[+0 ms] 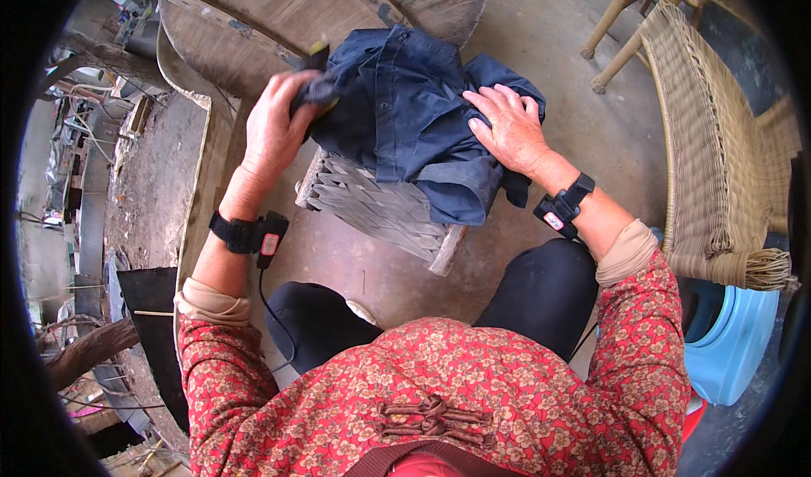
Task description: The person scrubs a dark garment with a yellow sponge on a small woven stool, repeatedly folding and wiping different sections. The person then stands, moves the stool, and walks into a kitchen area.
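Observation:
A navy blue button-front shirt (pixel 412 103) lies rumpled over a low stool with a woven-strap seat (pixel 374 192). At the shirt's left side my left hand (pixel 277 119) grips a dark piece of cloth (pixel 315 90) with yellow-green bits at its edges. This cloth is blurred, and I cannot tell whether it belongs to the shirt. My right hand (pixel 507 125) rests palm down on the shirt's right part, fingers somewhat spread. Below that hand, a folded part of the shirt hangs over the stool's front edge.
Beyond the stool leans a round wooden board with battens (pixel 253 27). A wicker chair (pixel 703 135) stands on the right, with a light blue plastic stool (pixel 735 344) beneath it. Cluttered scrap and branches (pixel 92 344) fill the left side. My knees flank the woven stool.

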The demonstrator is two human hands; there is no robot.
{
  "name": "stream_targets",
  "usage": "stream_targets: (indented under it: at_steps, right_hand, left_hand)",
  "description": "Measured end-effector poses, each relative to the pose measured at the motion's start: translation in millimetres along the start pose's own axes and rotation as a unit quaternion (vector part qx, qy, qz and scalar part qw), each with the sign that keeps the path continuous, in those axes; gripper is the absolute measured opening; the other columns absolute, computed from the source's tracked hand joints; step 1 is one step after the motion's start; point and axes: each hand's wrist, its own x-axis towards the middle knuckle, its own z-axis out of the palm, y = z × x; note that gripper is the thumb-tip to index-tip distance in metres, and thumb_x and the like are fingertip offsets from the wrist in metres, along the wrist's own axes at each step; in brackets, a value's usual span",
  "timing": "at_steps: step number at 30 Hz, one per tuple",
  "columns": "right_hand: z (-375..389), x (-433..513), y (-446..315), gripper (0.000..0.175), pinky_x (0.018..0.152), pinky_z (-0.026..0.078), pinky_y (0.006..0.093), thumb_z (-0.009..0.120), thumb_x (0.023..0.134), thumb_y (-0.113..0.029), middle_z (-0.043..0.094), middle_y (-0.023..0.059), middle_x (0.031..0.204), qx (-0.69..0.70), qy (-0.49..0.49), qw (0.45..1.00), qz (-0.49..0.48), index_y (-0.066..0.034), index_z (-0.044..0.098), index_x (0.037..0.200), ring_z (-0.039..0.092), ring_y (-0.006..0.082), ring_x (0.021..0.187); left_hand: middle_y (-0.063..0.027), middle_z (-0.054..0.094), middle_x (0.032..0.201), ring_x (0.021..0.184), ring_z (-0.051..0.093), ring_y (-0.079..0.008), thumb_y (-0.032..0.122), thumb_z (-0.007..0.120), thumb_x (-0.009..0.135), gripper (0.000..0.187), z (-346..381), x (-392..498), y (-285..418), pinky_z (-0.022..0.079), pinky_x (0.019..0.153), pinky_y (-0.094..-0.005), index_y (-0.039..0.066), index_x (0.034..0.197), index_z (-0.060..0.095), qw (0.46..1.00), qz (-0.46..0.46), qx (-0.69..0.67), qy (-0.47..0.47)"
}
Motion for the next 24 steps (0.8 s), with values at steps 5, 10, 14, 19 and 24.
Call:
stream_targets:
  at_steps: [5, 10, 14, 19, 24]
  right_hand:
    - [6, 1, 6, 0.048, 0.103, 0.027, 0.0503, 0.057, 0.090, -0.035, 0.050, 0.0074, 0.136, 0.004, 0.038, 0.999, -0.018, -0.0190, 0.050, 0.135, 0.038, 0.0274, 0.132]
    - [9, 0, 9, 0.048, 0.102, 0.028, 0.0500, 0.056, 0.090, -0.038, 0.051, 0.0075, 0.135, 0.003, 0.049, 0.998, -0.028, -0.0210, 0.049, 0.135, 0.040, 0.0287, 0.130]
    - [11, -1, 9, 0.047, 0.102, 0.028, 0.0499, 0.052, 0.092, -0.040, 0.051, 0.0061, 0.134, -0.015, 0.071, 0.996, -0.047, -0.0206, 0.049, 0.135, 0.040, 0.0280, 0.130]
    - [11, 1, 7, 0.048, 0.102, 0.028, 0.0491, 0.053, 0.092, -0.041, 0.051, 0.0058, 0.134, -0.014, 0.064, 0.997, -0.033, -0.0201, 0.050, 0.135, 0.040, 0.0270, 0.130]
    - [10, 0, 6, 0.048, 0.101, 0.028, 0.0484, 0.053, 0.092, -0.040, 0.051, 0.0049, 0.133, -0.024, 0.075, 0.996, -0.036, -0.0199, 0.050, 0.135, 0.040, 0.0259, 0.129]
  left_hand:
    - [-0.0134, 0.061, 0.108, 0.103, 0.059, -0.0332, 0.010, 0.067, 0.079, 0.034, 53, 30, 73, 0.050, 0.089, -0.0391, 0.010, 0.112, 0.062, 0.983, 0.126, -0.135, 0.017]
    - [-0.0102, 0.055, 0.113, 0.103, 0.054, -0.0318, 0.014, 0.074, 0.069, 0.043, 84, -17, 110, 0.048, 0.085, -0.0407, 0.015, 0.111, 0.062, 0.922, 0.243, -0.111, -0.281]
    - [-0.0087, 0.057, 0.109, 0.099, 0.055, -0.0305, 0.009, 0.072, 0.066, 0.041, 69, -42, 72, 0.049, 0.083, -0.0406, 0.013, 0.107, 0.064, 0.923, 0.212, -0.072, -0.312]
    - [-0.0116, 0.059, 0.103, 0.097, 0.058, -0.0343, 0.002, 0.068, 0.068, 0.036, 20, -49, 37, 0.050, 0.083, -0.0405, 0.008, 0.104, 0.062, 0.925, 0.089, -0.044, -0.367]
    - [-0.0144, 0.059, 0.107, 0.105, 0.058, -0.0306, -0.002, 0.062, 0.073, 0.040, -5, -18, 50, 0.045, 0.093, -0.0355, 0.004, 0.112, 0.061, 0.970, 0.061, -0.185, -0.145]
